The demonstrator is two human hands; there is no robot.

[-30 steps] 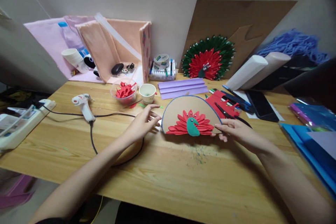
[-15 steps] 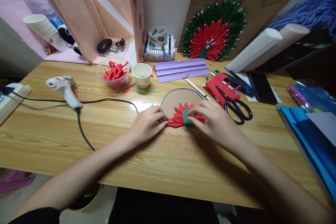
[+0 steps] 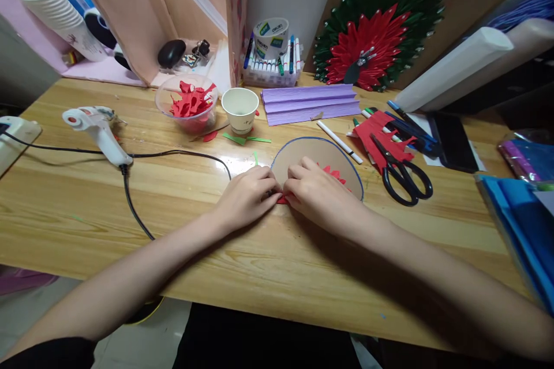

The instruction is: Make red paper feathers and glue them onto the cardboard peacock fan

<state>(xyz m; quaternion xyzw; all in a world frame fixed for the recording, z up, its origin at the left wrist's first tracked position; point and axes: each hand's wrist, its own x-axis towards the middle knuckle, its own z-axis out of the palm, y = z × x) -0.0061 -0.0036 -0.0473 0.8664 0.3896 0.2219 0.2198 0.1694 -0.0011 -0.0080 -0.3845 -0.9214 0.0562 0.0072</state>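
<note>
A brown cardboard piece [image 3: 298, 153] with a blue-drawn curved edge lies flat on the wooden table. Red paper petals [image 3: 335, 174] fan out over it, mostly covered by my right hand [image 3: 318, 193]. My left hand [image 3: 249, 196] rests at the cardboard's lower left corner, its fingertips pinched on a small red petal [image 3: 282, 200]. The fingertips of my right hand are closed on that same petal, almost touching the left ones. The green piece at the middle of the petals is hidden beneath my right hand.
A white glue gun [image 3: 101, 135] with a black cable lies at left. Behind stand a tub of red scraps [image 3: 190, 101], a paper cup [image 3: 240, 109] and folded purple paper [image 3: 309, 102]. Black scissors [image 3: 404, 176] lie on red paper at right. A finished red-green fan [image 3: 376, 40] leans behind.
My right hand has moved left from the green centre to the petal by my left hand, now covering most of the red fan. The camera view has shifted slightly.
</note>
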